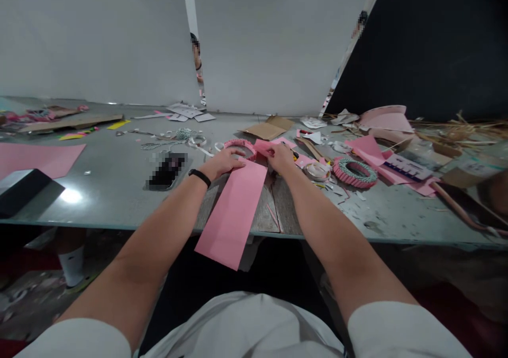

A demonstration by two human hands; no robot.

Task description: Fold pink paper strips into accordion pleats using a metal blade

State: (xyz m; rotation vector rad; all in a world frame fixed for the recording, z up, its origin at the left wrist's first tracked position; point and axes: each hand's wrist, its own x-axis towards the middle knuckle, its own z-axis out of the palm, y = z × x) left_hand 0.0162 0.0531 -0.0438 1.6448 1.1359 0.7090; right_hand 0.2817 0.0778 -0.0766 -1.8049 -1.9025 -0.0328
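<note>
My left hand [225, 162] is closed at the upper end of a long pink paper sheet [234, 215], with the thumb over its corner. The sheet slants toward me and its lower end hangs past the table edge. Just behind these fingers lies a pink pleated ring [240, 145]. My right hand [281, 158] pinches a smaller pink paper piece [262, 146] beside the sheet's top end. Part of a yellow and black tool [295, 155] shows by the right wrist. A wooden board [288, 204] lies beneath my hands.
A pink and green coiled ring [355, 172] and paper scraps lie to the right. Brown cardboard [269, 127] lies behind my hands. A phone [166, 171] and a dark box [26, 193] are on the left. The glass table's edge [119, 224] runs in front of me.
</note>
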